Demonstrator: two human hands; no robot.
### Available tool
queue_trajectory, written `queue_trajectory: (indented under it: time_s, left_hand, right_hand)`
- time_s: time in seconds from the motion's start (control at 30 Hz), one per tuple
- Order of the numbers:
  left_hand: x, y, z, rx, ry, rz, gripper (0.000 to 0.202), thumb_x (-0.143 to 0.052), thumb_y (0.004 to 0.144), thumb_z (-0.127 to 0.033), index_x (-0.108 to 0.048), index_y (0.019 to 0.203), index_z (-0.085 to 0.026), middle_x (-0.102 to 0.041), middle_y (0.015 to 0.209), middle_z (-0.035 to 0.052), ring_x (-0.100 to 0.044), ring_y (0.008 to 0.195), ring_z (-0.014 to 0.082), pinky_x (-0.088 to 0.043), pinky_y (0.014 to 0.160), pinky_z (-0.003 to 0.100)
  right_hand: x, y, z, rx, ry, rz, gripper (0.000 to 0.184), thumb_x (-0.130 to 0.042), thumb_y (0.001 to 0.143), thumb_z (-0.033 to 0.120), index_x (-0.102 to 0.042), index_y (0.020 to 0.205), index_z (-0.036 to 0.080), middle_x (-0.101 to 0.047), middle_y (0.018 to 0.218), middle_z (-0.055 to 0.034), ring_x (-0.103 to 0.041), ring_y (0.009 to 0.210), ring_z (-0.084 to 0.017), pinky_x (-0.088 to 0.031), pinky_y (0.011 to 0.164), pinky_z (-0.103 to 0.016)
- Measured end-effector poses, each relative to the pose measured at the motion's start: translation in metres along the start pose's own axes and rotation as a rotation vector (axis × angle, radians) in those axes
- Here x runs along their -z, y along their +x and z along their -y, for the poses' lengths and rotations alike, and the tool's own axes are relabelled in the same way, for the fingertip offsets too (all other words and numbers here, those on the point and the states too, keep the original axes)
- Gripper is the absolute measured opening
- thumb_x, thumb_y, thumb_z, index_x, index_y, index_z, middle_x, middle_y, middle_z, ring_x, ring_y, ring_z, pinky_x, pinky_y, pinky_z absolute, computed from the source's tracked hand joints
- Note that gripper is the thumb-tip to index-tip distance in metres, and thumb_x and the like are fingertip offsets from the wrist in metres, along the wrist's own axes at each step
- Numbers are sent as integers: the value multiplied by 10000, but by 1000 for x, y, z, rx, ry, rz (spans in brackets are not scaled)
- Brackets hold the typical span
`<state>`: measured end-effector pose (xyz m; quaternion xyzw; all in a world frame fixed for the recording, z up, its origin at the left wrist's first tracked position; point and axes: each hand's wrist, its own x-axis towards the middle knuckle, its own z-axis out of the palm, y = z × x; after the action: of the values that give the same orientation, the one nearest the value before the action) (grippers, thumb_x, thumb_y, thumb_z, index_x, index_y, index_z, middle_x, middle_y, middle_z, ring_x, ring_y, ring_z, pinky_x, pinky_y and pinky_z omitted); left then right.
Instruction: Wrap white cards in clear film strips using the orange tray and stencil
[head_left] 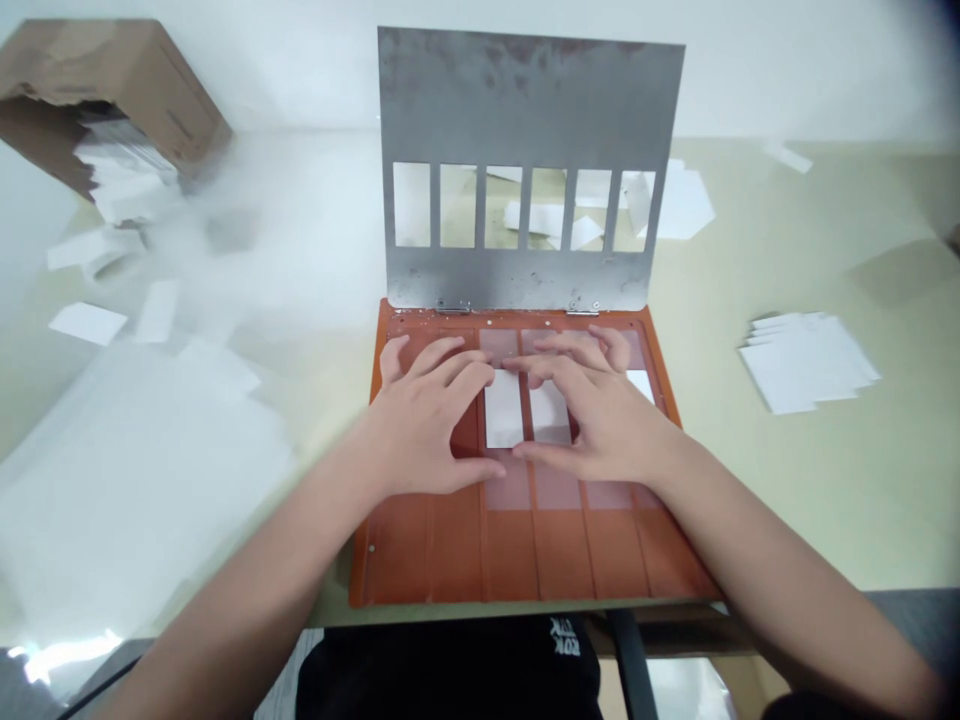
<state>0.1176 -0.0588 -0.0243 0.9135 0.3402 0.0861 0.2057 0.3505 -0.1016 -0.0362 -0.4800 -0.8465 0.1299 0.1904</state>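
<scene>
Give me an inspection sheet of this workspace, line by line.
Surface: pale green table, with loose white sheets lying on it.
Job's things: orange tray with a hinged metal plate that has six windows; white cards in the tray.
Clutter: cardboard box spilling white sheets; stack of paper at right.
Grippers: left hand and right hand spread on the tray around the cards, nothing held.
Cables: nothing seen.
Surroundings: white wall; dark shirt below the table edge.

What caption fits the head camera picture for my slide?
Left hand and right hand touch white sheets in an orange tray.
</scene>
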Motion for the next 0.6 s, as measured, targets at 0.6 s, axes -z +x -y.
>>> queue_trajectory:
  time_s: [0.6]
  left_hand:
    - [0, 1, -1, 4, 4, 1, 653, -755, 663, -603, -523, 1139, -220, -566, 1395, 149, -377, 1373, 409, -41, 1135, 698]
  right_hand:
    - [2, 0, 3, -20, -18, 25, 373, -676, 795, 473, -442, 998, 265, -656, 1298, -67, -484, 1290, -368, -184, 1061, -616]
